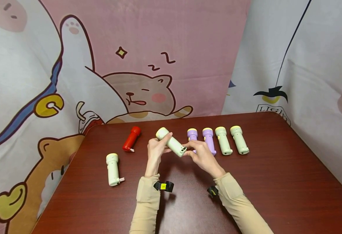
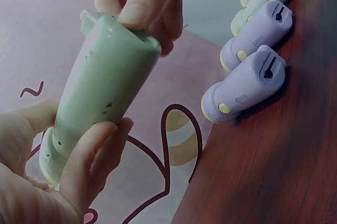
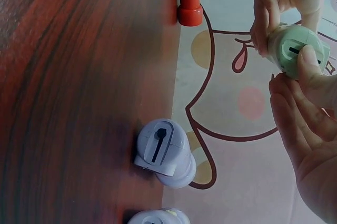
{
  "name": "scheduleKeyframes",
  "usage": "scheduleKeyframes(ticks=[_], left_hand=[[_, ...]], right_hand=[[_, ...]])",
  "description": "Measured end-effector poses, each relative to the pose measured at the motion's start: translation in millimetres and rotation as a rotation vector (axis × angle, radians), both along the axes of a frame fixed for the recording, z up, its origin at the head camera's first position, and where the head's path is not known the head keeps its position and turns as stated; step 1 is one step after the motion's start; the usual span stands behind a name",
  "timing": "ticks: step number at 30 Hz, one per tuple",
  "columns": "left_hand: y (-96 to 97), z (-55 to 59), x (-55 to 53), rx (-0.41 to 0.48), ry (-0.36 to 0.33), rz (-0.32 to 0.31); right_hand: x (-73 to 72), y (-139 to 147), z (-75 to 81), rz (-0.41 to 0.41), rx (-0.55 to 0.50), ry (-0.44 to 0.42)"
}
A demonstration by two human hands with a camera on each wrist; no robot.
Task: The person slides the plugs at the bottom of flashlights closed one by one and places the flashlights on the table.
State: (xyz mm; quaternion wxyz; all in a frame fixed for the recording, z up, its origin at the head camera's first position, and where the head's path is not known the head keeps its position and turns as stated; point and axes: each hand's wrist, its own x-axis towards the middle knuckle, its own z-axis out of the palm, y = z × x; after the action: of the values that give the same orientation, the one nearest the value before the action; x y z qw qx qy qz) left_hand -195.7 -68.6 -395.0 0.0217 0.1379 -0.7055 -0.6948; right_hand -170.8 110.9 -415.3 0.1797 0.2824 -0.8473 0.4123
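A pale green flashlight (image 1: pixel 174 145) is held tilted above the table, its yellow-rimmed head up and to the left. My left hand (image 1: pixel 157 149) grips its barrel, thumb on one side and fingers on the other, as the left wrist view shows. At the tail end my right hand (image 1: pixel 202 154) pinches it, the thumb (image 3: pixel 311 61) lying over the slotted end face and the fingertips at its edge. Behind the right hand stand two purple flashlights (image 1: pixel 208 137), the nearer one partly hidden in the head view.
Two more pale green flashlights (image 1: pixel 223 140) stand at the right of the row. To the left are a red flashlight (image 1: pixel 132 139) and a pale green flashlight (image 1: pixel 112 169), each with a small plug sticking out at its base. A printed cloth (image 1: pixel 206 65) hangs behind the brown table (image 1: pixel 276 182).
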Motion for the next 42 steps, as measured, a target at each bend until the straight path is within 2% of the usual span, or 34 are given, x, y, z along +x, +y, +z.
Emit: scheduleKeyframes(ticks=[14, 42], left_hand=[[-1.3, 2.7, 0.2, 0.002, 0.024, -0.011], [-2.1, -0.9, -0.8, 0.028, -0.008, -0.013]], right_hand=[[-2.1, -2.8, -1.5, -0.014, 0.022, 0.055], [-0.8, -5.9, -4.4, -0.047, 0.075, 0.085]])
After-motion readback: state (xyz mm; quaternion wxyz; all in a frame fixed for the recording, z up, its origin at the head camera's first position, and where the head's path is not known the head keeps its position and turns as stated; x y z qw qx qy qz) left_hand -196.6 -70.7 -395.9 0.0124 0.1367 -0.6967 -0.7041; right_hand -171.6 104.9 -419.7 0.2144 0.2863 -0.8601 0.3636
